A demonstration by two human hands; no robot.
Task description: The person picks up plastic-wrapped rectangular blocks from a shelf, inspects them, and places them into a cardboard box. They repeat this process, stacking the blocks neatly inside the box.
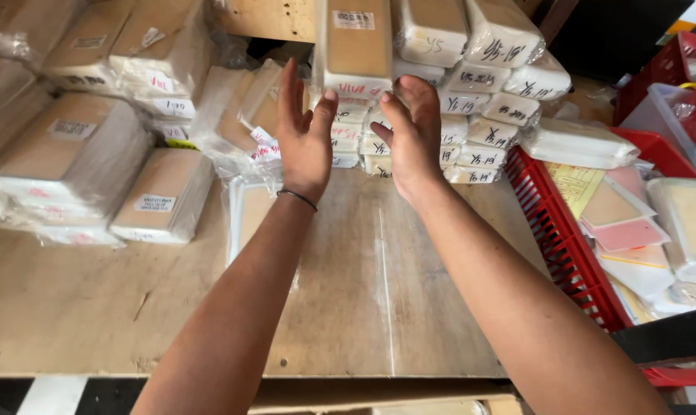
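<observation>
Wrapped packets (pixel 356 146) stand stacked at the far middle of the plywood table (pixel 379 292), just beyond both raised hands. Fingers are spread wide, palms facing each other, holding nothing; the left hand (pixel 303 138) and right hand (pixel 413 131) hide part of the stack. Upper packets are cut off by the frame. More bundles (pixel 79 161) lie far left; a red plastic basket (pixel 555 230) sits right, partly out of view.

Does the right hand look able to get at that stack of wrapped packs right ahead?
Probably yes: the right hand is open, empty and almost touching the stack of wrapped packs, with nothing between them.
</observation>
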